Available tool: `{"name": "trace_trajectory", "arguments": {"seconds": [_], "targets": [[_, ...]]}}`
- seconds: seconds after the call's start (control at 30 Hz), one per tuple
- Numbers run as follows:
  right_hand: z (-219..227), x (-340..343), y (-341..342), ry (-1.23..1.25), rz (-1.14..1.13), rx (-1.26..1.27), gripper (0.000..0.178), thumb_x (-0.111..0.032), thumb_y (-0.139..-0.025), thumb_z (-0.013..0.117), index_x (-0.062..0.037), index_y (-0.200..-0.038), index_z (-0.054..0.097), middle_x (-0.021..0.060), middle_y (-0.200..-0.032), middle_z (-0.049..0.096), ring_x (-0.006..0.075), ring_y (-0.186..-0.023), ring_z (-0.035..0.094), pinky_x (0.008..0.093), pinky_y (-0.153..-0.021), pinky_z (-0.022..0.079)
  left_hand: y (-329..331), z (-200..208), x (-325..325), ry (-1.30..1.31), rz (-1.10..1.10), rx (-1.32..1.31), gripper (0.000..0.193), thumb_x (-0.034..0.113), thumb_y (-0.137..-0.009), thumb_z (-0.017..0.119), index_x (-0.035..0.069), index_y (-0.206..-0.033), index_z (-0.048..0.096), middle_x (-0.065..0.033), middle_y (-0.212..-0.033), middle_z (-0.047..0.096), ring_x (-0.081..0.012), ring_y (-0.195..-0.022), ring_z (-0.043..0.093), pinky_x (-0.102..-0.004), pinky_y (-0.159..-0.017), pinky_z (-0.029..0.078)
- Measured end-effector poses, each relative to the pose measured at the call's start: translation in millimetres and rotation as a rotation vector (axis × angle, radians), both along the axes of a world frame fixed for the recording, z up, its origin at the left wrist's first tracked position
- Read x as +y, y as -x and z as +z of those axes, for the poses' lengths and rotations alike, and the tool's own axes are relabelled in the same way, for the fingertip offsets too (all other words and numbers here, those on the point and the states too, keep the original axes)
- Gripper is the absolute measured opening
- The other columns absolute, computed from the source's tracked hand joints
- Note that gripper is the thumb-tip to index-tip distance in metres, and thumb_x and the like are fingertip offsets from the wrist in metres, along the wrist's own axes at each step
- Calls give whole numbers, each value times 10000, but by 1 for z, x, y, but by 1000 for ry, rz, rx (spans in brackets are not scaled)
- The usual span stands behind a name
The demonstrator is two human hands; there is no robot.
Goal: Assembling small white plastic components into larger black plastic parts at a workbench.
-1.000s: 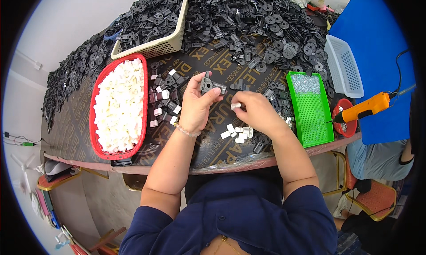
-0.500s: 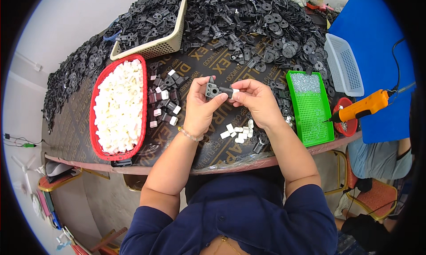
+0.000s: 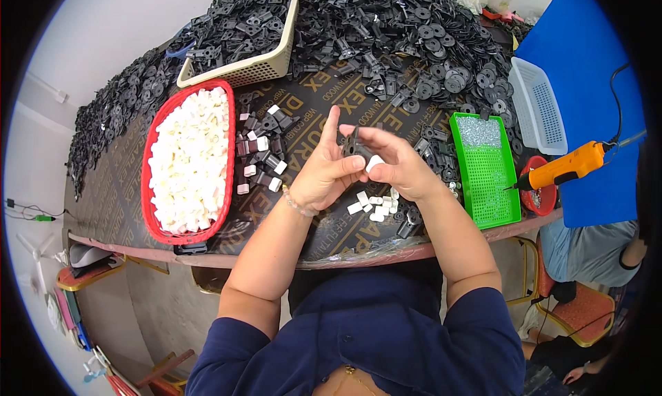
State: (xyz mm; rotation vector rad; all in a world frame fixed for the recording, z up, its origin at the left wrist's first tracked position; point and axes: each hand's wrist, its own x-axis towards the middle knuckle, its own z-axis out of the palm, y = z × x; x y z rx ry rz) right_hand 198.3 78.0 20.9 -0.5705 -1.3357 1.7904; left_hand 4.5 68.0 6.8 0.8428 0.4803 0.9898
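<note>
Over the middle of the table, my right hand (image 3: 400, 167) is closed round a black plastic fitting (image 3: 354, 146), partly hidden by its fingers. A white cap (image 3: 374, 163) sits at the fitting's near end, beside my right thumb. My left hand (image 3: 325, 168) is close against it with the index finger stretched out; its thumb tip appears to touch the fitting. Below my hands lie several loose white caps (image 3: 376, 204). To their left is a group of black fittings with white caps (image 3: 265, 147).
A red basket (image 3: 146, 182) of white caps stands left. Black parts heap round a cream basket (image 3: 238, 75) at the back. Right are a green tray (image 3: 514, 189) of small metal pieces, an orange electric screwdriver (image 3: 569, 165), a red bowl (image 3: 549, 197) and a white basket (image 3: 541, 106).
The fitting has turned from lying sideways between both hands to being held mainly in my right hand. My left index finger has straightened away from it.
</note>
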Motion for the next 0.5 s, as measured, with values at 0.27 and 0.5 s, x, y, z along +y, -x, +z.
{"name": "trace_trajectory", "arguments": {"seconds": [0.27, 0.5], "targets": [[33, 6, 50, -385, -345, -264, 745, -212, -674, 925, 51, -1265, 556, 124, -1060, 711, 145, -890, 676, 301, -792, 564, 2, -45, 28, 279, 180, -227, 479, 494, -1057, 403, 129, -1339, 531, -69, -1232, 597, -192, -1062, 632, -372, -947, 535], [19, 83, 149, -605, -187, -682, 962, -425, -744, 839, 81, -1451, 426, 329, -1391, 541, 417, -1281, 564, 408, -1075, 455, 5, -43, 31, 352, 193, -280, 514, 469, -1065, 436, 56, -1363, 502, -110, -1340, 593, -259, -1230, 588, -451, -1064, 468]]}}
